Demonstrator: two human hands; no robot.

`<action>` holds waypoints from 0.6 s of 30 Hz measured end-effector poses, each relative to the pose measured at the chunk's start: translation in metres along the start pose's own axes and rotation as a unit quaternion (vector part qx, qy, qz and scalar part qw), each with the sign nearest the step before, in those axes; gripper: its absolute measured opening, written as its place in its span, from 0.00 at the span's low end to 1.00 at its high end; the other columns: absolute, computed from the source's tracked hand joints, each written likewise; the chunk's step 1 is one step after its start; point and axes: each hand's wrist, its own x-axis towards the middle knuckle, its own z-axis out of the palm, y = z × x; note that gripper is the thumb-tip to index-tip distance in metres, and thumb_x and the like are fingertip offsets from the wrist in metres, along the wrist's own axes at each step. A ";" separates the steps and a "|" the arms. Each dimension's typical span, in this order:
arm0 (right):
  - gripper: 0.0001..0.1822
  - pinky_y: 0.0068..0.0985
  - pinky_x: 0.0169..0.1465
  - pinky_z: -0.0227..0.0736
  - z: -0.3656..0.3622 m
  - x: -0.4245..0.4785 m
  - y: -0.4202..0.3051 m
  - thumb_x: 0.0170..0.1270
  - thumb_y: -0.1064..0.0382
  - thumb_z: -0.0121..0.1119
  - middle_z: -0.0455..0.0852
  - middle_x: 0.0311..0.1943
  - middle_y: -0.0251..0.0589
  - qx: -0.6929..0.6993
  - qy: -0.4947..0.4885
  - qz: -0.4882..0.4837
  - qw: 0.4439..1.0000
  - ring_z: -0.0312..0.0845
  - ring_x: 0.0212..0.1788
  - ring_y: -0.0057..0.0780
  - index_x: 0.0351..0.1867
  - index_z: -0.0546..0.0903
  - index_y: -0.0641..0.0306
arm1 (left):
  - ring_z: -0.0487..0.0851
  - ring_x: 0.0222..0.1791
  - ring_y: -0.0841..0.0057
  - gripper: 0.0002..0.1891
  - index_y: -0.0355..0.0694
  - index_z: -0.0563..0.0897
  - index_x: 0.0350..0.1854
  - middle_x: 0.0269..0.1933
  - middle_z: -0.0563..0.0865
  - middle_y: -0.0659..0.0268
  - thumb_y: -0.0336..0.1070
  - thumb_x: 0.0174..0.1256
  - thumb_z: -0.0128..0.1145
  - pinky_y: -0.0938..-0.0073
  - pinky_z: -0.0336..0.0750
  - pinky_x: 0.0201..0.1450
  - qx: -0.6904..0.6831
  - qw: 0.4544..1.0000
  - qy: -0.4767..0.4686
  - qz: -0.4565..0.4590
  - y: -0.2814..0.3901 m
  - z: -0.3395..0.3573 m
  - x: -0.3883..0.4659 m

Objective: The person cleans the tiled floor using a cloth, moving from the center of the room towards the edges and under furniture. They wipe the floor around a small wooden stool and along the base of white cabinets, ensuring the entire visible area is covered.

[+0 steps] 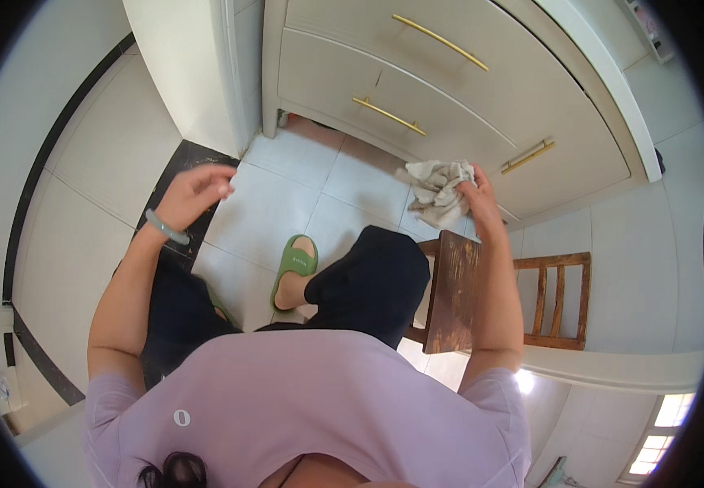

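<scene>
My right hand (pixel 480 198) grips a crumpled, greyish-white cloth (pixel 440 192) and holds it off to the right, in front of the low drawers. The cloth hangs in loose folds, and part of its edge is blurred. My left hand (pixel 196 189) hangs free on the left, above the dark door sill, its fingers slightly curled and apart with nothing in them. A pale bangle (pixel 167 227) circles that wrist. Between my hands lies the tiled floor (pixel 278 183), where one foot in a green slipper (pixel 297 259) stands.
A cream drawer cabinet (pixel 327 67) with brass bar handles (pixel 388 116) spans the far side. A worn wooden chair (pixel 452 293) stands close by my right leg, its slatted back (pixel 562 302) towards the wall. The black stone sill (pixel 175 165) and a white door frame (pixel 205 79) lie left.
</scene>
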 end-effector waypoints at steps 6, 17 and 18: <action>0.21 0.29 0.56 0.70 0.034 0.046 0.013 0.53 0.69 0.47 0.79 0.46 0.41 0.305 -0.029 0.020 0.952 0.75 0.49 0.33 0.52 0.73 0.66 | 0.78 0.41 0.82 0.22 0.38 0.75 0.58 0.44 0.82 0.66 0.34 0.61 0.60 0.81 0.73 0.45 0.119 0.991 -0.036 -0.040 -0.012 -0.009 -0.009; 0.26 0.38 0.61 0.68 0.130 0.022 -0.042 0.55 0.66 0.46 0.77 0.54 0.47 0.594 -0.198 -0.010 0.780 0.73 0.56 0.43 0.59 0.70 0.66 | 0.69 0.64 0.66 0.34 0.46 0.56 0.71 0.66 0.67 0.59 0.46 0.67 0.55 0.56 0.72 0.59 -0.309 0.932 -0.128 -0.141 0.013 0.134 0.053; 0.25 0.37 0.61 0.69 0.131 0.017 -0.046 0.54 0.67 0.46 0.77 0.53 0.47 0.566 -0.178 -0.005 0.805 0.74 0.55 0.41 0.57 0.71 0.66 | 0.71 0.62 0.65 0.31 0.46 0.58 0.70 0.65 0.68 0.59 0.44 0.68 0.54 0.55 0.71 0.60 -0.391 0.903 -0.121 -0.134 0.023 0.141 0.057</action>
